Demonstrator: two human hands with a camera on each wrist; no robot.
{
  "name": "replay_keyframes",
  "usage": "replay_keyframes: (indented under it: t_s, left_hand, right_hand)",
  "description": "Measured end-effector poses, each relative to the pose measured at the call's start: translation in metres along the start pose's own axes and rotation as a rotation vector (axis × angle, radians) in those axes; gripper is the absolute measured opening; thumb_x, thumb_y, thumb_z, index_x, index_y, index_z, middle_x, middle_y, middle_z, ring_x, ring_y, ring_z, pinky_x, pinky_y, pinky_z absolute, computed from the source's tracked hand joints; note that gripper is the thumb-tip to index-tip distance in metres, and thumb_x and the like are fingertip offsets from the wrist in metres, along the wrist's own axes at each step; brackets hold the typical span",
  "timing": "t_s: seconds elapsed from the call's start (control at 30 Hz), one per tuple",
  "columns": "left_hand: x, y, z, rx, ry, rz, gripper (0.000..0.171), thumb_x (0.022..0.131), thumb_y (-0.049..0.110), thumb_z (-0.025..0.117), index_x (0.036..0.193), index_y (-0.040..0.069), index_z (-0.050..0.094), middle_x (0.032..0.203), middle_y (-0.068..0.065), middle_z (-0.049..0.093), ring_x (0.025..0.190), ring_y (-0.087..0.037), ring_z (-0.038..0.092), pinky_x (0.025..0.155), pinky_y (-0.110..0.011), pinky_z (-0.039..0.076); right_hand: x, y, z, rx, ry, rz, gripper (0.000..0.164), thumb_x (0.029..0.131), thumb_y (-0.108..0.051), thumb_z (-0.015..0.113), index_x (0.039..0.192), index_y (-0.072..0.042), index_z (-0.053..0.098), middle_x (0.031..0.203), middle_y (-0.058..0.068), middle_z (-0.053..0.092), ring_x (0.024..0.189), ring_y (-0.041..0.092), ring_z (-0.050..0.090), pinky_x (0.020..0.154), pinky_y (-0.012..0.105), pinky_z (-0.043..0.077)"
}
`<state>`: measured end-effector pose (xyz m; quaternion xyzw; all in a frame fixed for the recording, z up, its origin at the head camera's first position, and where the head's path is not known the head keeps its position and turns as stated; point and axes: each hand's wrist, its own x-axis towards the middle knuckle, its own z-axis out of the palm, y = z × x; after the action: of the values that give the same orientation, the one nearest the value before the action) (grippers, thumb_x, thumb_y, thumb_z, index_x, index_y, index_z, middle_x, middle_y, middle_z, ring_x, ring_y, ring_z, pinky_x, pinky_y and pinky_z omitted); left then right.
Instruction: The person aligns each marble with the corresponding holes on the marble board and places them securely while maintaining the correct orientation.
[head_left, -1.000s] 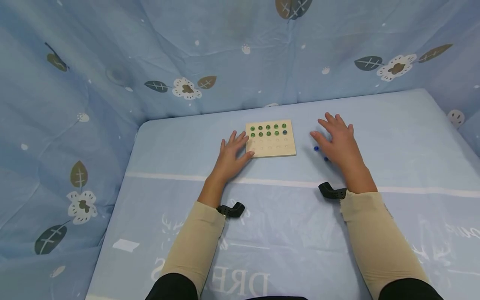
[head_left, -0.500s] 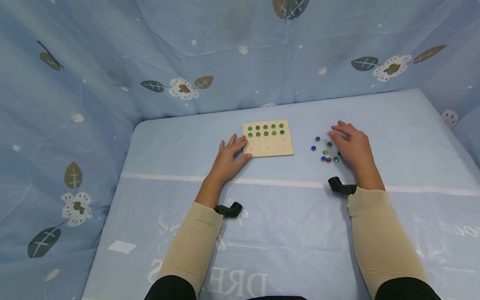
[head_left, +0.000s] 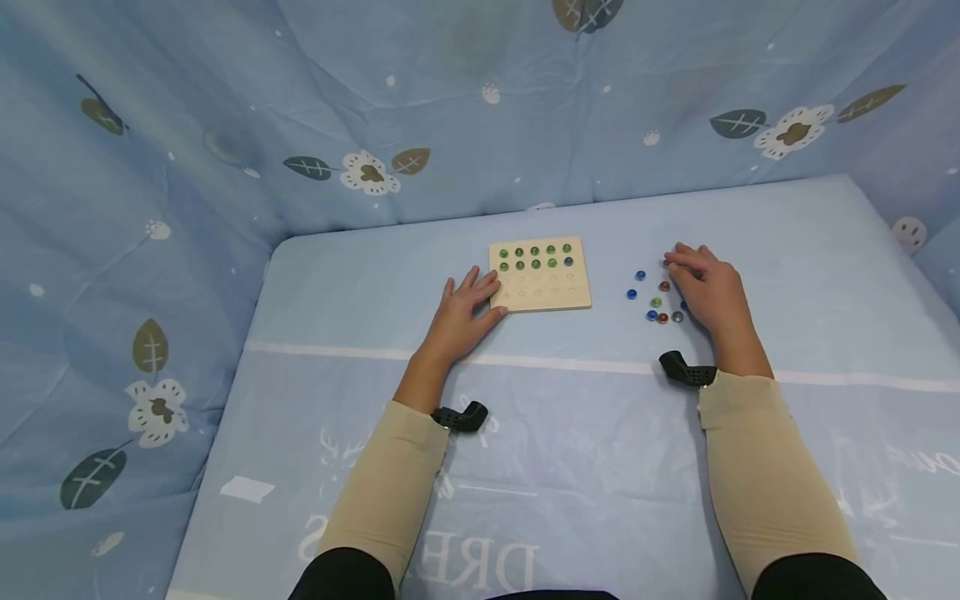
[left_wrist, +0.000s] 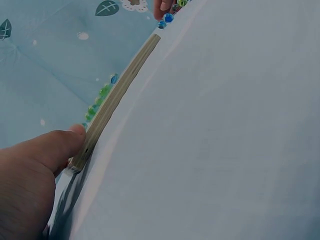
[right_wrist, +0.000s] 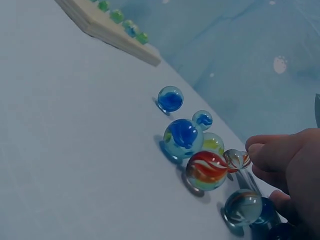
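A pale wooden board (head_left: 540,296) with rows of shallow hollows lies flat on the table. Green marbles (head_left: 535,250) and one blue marble (head_left: 568,262) fill its two far rows. My left hand (head_left: 459,321) rests at the board's left side, fingers extended over the edge and thumb at the near corner. To the right, my right hand (head_left: 708,287) reaches down with bent fingers, a small dark marble (head_left: 665,263) showing between thumb and forefinger tips. Beside it lie loose marbles, among them a red swirled marble (right_wrist: 206,170) and a blue marble (right_wrist: 170,98).
Pale blue cloth covers the table (head_left: 585,467). A patterned blue curtain (head_left: 480,117) hangs along its far and left sides. A white paper-like patch (head_left: 247,489) lies at the near left. Each wrist carries a black camera mount (head_left: 461,417).
My right hand has drawn back to the right, uncovering the loose marbles, and its fingers have closed together; a marble now shows at their tips. The left hand has stayed at the board.
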<state>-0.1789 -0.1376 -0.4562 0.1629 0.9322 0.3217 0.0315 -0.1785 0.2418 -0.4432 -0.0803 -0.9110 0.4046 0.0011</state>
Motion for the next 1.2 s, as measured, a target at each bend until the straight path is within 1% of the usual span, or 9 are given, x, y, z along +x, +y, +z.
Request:
replay_keyframes:
  t_s: [0.13, 0.27, 0.37, 0.47, 0.6, 0.83, 0.93, 1.07, 1.2]
  left_hand:
    - [0.0009, 0.0000, 0.0004, 0.013, -0.006, -0.009, 0.057, 0.096, 0.040, 0.063, 0.145, 0.016, 0.050, 0.156, 0.008, 0.039, 0.152, -0.015, 0.018, 0.127, -0.045, 0.000]
    - [0.0003, -0.0013, 0.0011, 0.014, -0.016, -0.014, 0.058, 0.096, 0.040, 0.063, 0.146, 0.015, 0.049, 0.157, 0.008, 0.036, 0.152, -0.014, 0.017, 0.127, -0.043, 0.000]
    - [-0.0006, -0.0018, 0.0016, 0.014, -0.024, -0.020, 0.060, 0.096, 0.041, 0.062, 0.148, 0.015, 0.046, 0.158, 0.007, 0.034, 0.152, -0.014, 0.016, 0.127, -0.042, 0.000]
    - [-0.0010, -0.0016, 0.0019, 0.022, -0.023, -0.023, 0.062, 0.096, 0.041, 0.062, 0.149, 0.015, 0.044, 0.159, 0.007, 0.032, 0.152, -0.014, 0.016, 0.127, -0.042, 0.001]
    - [-0.0004, -0.0014, 0.0014, 0.029, -0.018, -0.023, 0.063, 0.096, 0.042, 0.062, 0.150, 0.015, 0.043, 0.160, 0.006, 0.032, 0.152, -0.015, 0.015, 0.127, -0.042, 0.001]
    - [0.0006, -0.0017, 0.0004, 0.052, -0.028, -0.023, 0.066, 0.096, 0.044, 0.061, 0.151, 0.013, 0.040, 0.161, 0.003, 0.029, 0.152, -0.016, 0.017, 0.127, -0.041, 0.002]
    - [0.0000, -0.0010, -0.0001, 0.059, -0.037, -0.029, 0.067, 0.096, 0.044, 0.061, 0.151, 0.013, 0.040, 0.161, 0.002, 0.029, 0.152, -0.016, 0.017, 0.127, -0.041, 0.002]
    - [-0.0003, 0.0006, -0.0008, 0.055, -0.043, -0.040, 0.067, 0.096, 0.044, 0.061, 0.152, 0.013, 0.039, 0.161, 0.003, 0.029, 0.152, -0.015, 0.018, 0.127, -0.040, 0.002]
    - [0.0005, 0.0018, -0.0010, 0.055, -0.047, -0.051, 0.067, 0.096, 0.045, 0.060, 0.152, 0.014, 0.039, 0.161, 0.003, 0.029, 0.151, -0.014, 0.019, 0.127, -0.038, 0.002]
  right_hand:
    - [0.0022, 0.0013, 0.0014, -0.038, -0.019, 0.015, 0.039, 0.104, -0.030, 0.049, 0.139, -0.015, 0.058, 0.156, 0.002, 0.039, 0.153, 0.025, 0.012, 0.123, 0.058, 0.010]
    - [0.0029, 0.0032, 0.0031, -0.063, -0.030, 0.008, 0.040, 0.104, -0.029, 0.048, 0.141, -0.016, 0.056, 0.155, 0.003, 0.039, 0.153, 0.025, 0.011, 0.123, 0.059, 0.007]
    - [0.0026, 0.0043, 0.0041, -0.072, -0.031, 0.005, 0.039, 0.104, -0.027, 0.049, 0.141, -0.015, 0.056, 0.154, 0.004, 0.041, 0.153, 0.027, 0.012, 0.124, 0.059, 0.005]
    - [0.0022, 0.0038, 0.0043, -0.081, -0.030, 0.011, 0.039, 0.104, -0.026, 0.051, 0.141, -0.016, 0.056, 0.155, 0.007, 0.039, 0.152, 0.031, 0.012, 0.123, 0.060, 0.006]
    - [0.0028, 0.0027, 0.0039, -0.099, -0.024, 0.011, 0.038, 0.103, -0.024, 0.054, 0.139, -0.015, 0.058, 0.156, 0.012, 0.037, 0.151, 0.038, 0.016, 0.122, 0.062, 0.010]
    - [0.0025, 0.0011, 0.0029, -0.122, 0.000, -0.007, 0.039, 0.100, -0.023, 0.059, 0.137, -0.012, 0.060, 0.154, 0.021, 0.034, 0.144, 0.045, 0.028, 0.119, 0.060, 0.022]
    - [0.0023, 0.0015, 0.0035, -0.119, 0.017, -0.004, 0.040, 0.099, -0.021, 0.060, 0.137, -0.010, 0.059, 0.153, 0.018, 0.039, 0.145, 0.041, 0.030, 0.120, 0.057, 0.023]
    - [0.0022, 0.0029, 0.0040, -0.098, 0.043, -0.014, 0.040, 0.098, -0.019, 0.061, 0.136, -0.007, 0.059, 0.150, 0.011, 0.046, 0.147, 0.030, 0.030, 0.122, 0.052, 0.024]
    - [0.0016, 0.0038, 0.0035, -0.090, 0.054, -0.005, 0.040, 0.099, -0.020, 0.060, 0.136, -0.005, 0.059, 0.152, 0.009, 0.045, 0.150, 0.026, 0.025, 0.123, 0.050, 0.020]
